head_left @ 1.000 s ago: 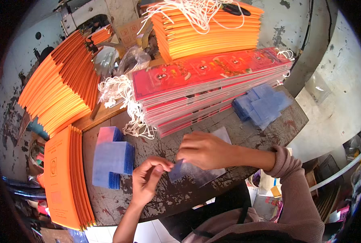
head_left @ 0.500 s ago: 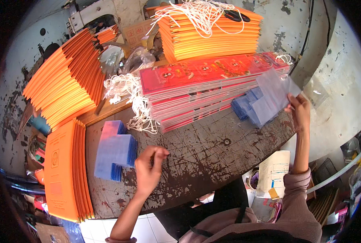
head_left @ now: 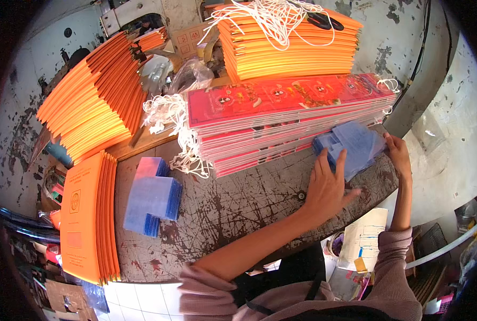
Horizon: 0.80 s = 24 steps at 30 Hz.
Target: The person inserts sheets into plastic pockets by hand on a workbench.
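Blue translucent plastic sleeves [head_left: 356,145] lie stacked at the desk's [head_left: 233,208] right edge, below the red printed booklets [head_left: 286,115]. We have both hands on them: our left hand [head_left: 327,184] rests open, fingers spread, on the near side; our right hand [head_left: 398,155] pinches the far corner. Their long axis slants toward the booklets.
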Tool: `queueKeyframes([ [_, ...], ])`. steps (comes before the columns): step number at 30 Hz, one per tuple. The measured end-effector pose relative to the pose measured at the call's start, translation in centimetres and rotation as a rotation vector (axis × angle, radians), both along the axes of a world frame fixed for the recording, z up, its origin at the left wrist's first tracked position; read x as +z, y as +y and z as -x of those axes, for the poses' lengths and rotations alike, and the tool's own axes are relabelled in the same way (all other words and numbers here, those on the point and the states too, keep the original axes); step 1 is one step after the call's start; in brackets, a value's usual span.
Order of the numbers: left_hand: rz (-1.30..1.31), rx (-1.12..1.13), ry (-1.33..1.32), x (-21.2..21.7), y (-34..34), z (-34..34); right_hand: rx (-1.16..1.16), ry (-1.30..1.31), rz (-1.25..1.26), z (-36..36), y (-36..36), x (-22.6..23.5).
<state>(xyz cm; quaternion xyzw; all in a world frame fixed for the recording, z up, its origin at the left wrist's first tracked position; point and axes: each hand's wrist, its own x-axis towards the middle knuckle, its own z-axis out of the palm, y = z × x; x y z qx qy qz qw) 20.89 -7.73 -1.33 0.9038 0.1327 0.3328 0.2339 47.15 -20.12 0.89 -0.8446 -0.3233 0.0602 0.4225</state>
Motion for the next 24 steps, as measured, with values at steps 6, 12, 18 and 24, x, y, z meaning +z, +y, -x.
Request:
queueKeyframes([
  [6,0.120,-0.031,-0.094,-1.7,2.3,-3.3,0.094,-0.035,-0.117,-0.5,-1.3,-0.9],
  [12,0.144,0.030,-0.096,-0.3,2.9,-2.6,0.056,0.308,-0.270,2.4,-1.4,-0.3],
  [18,0.162,-0.061,0.072,-0.1,3.0,-3.2,-0.007,0.433,-0.437,3.9,1.1,-0.5],
  [24,0.048,-0.051,-0.262,-1.1,1.8,-5.5,0.018,0.370,-0.524,3.2,1.7,-1.4],
])
